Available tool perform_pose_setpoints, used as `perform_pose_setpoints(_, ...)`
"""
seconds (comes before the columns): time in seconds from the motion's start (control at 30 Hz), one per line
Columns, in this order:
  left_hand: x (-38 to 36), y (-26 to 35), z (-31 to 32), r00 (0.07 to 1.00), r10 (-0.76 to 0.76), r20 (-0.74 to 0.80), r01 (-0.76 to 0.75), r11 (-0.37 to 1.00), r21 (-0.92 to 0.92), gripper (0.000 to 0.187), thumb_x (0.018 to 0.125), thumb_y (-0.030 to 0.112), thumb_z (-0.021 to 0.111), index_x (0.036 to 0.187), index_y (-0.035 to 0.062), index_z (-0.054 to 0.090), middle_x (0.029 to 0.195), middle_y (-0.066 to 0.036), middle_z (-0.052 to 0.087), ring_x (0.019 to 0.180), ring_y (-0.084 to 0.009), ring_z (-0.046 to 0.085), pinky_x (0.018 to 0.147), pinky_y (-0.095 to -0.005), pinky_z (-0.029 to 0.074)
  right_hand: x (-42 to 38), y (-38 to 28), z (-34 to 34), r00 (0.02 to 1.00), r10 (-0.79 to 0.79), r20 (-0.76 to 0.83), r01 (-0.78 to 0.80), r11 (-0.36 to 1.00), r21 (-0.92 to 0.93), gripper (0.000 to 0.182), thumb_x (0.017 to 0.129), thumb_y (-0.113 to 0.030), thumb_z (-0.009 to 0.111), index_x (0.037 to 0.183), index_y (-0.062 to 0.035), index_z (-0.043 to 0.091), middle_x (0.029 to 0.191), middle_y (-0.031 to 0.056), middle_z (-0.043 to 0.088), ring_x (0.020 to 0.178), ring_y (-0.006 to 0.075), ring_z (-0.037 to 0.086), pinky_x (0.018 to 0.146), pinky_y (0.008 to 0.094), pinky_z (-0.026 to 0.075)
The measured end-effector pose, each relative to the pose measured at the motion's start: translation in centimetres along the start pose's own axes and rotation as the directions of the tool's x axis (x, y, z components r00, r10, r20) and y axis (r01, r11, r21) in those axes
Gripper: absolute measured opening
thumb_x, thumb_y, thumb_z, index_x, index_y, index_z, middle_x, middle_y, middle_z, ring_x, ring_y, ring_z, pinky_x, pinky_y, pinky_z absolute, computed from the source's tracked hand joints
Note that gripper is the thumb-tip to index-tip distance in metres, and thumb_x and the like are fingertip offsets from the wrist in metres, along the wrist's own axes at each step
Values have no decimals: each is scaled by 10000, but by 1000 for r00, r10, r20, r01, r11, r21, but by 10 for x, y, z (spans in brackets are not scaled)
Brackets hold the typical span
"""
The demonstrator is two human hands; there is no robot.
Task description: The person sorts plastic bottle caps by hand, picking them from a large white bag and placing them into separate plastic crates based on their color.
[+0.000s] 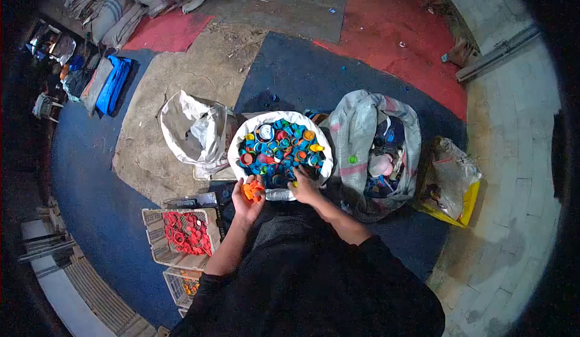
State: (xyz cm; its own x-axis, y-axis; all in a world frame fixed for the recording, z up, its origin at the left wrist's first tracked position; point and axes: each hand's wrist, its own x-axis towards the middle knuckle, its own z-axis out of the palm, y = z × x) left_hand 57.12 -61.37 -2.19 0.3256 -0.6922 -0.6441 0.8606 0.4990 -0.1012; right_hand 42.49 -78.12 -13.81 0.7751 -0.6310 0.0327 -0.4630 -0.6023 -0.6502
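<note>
A white sack (327, 169) with its rim rolled down stands in front of me, full of mixed plastic bottle caps (281, 149), mostly blue with some orange, red, yellow and white. At the sack's near left edge, my left hand (243, 207) is turned palm up, its fingers curled round several orange bottle caps (252, 191). My right hand (307, 191) reaches over the near right rim among the caps. A small yellow bottle cap (294, 184) shows between its thumb and fingers; its fingertips are partly lost against the dark caps.
Left of the cap sack is an open white sack (175, 134); right is a grey woven sack (353, 125) of mixed plastic pieces. A yellow-edged bag (473, 199) lies farther right. Crates stand at lower left, one (149, 231) with red caps (186, 233). Folded sacks (115, 86) lie beyond.
</note>
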Motion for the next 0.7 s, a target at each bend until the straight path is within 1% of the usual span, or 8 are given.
perform_pose_setpoints(0.07,3,-1,1,1000,9,24,-8,1000,-7,327,968,335,539,1045,36,647,1180,-151,636,904,-252,613,604,-282,492,-1,-12,-12,995,-95,3,94,987,129,390,906,-233,669,1249,-49,639,1104,158,721,1042,313,686,949,426,497)
perform_pose_setpoints(0.17,7,1,2,998,0,56,-1,1000,19,327,966,331,541,1058,33,640,1162,-154,640,895,-247,609,610,-282,488,9,-12,-47,963,16,270,-153,855,495,276,912,-196,662,1136,-38,692,1007,142,738,924,303,708,847,403,537)
perform_pose_setpoints(0.2,8,1,2,999,6,54,-7,1000,29,329,967,334,539,1053,33,639,1156,-153,641,887,-244,606,611,-279,485,11,-8,-52,975,124,183,-189,899,395,207,906,-186,659,1040,-40,719,914,134,737,814,312,702,744,384,547)
perform_pose_setpoints(0.23,8,1,2,999,11,53,-13,999,39,330,968,337,537,1049,34,638,1150,-153,642,880,-240,603,611,-277,482,15,-2,-63,977,183,107,-201,961,189,206,898,-177,649,1054,-59,715,874,143,721,797,333,684,736,416,540)
perform_pose_setpoints(0.3,9,1,3,999,24,37,-26,997,70,332,969,342,533,1041,35,637,1137,-152,645,866,-233,597,609,-273,477,23,12,-82,957,262,123,-248,961,-122,205,886,-177,640,1054,-94,723,926,147,713,892,341,676,777,443,538)
perform_pose_setpoints(0.5,6,0,-2,999,31,-9,-30,989,144,328,969,347,526,1031,47,645,1111,-139,653,840,-213,581,600,-268,466,34,37,-61,939,221,265,-84,891,-445,210,849,-227,641,1000,-117,735,1090,141,679,1077,359,613,891,495,493)
perform_pose_setpoints(0.63,0,0,0,998,61,-9,-58,981,184,340,972,361,513,1037,53,640,1109,-127,655,821,-192,571,599,-264,466,30,44,-36,980,191,62,-135,855,-500,165,815,-243,677,879,-107,745,1032,104,659,1074,341,577,871,506,475)
perform_pose_setpoints(0.7,-2,2,-3,998,66,13,-67,975,214,346,974,369,507,1042,55,634,1107,-119,657,811,-180,565,599,-262,465,27,46,-43,978,178,108,-106,872,-478,134,793,-233,708,844,-116,748,1016,103,655,1075,328,570,874,487,475)
